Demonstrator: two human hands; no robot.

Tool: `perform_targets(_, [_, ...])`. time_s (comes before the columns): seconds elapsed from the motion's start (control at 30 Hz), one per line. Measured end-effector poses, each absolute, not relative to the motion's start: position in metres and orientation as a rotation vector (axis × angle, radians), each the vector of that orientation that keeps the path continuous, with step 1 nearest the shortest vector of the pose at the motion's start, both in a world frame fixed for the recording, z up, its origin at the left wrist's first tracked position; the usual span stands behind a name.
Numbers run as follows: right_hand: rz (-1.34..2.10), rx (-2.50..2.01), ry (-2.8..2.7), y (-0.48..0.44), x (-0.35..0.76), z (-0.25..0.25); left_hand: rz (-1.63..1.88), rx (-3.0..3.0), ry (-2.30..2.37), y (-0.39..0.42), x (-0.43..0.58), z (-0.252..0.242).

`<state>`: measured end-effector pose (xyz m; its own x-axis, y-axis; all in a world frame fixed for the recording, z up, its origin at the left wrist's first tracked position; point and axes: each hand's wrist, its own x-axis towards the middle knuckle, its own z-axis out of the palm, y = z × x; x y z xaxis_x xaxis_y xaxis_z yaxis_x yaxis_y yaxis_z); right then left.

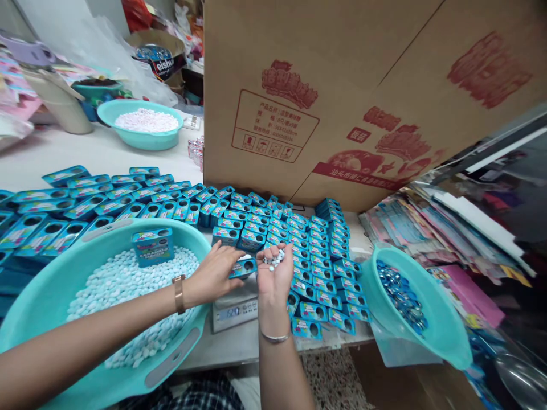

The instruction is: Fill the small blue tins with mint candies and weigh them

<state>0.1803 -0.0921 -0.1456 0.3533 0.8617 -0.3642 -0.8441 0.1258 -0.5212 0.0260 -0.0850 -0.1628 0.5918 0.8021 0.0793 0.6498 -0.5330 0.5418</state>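
My left hand (212, 274), with a watch on the wrist, has its thumb and fingers around the left end of a small blue candy tin (245, 267). That tin is at a digital scale (234, 313) with a lit display. Just right of it, my right hand (276, 280) is turned palm up, fingers curled around a small heap of white and pale blue candies (274, 259). Below my left arm is a large turquoise basin (25, 319) of pale blue candies (141, 296). One blue box-shaped tin (152, 248) stands upright on them.
Rows of blue tins (316, 256) with round openings cover the table. A big cardboard carton (333, 74) stands behind them. At right is a turquoise tub (444, 319) of shiny blue wrapped pieces; a basin (147, 139) of white candies sits at the back left.
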Motion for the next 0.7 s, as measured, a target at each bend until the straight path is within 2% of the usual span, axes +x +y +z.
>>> perform_targets(0.37, [1.265, -0.632, 0.000, -0.104, 0.207, -0.135, 0.616, 2.393, 1.187, -0.083, 0.003, -0.146])
perform_targets(0.7, [1.322, -0.494, 0.123, -0.109, 0.210, -0.136, 0.529, 2.507, 1.207, -0.081, 0.005, -0.144])
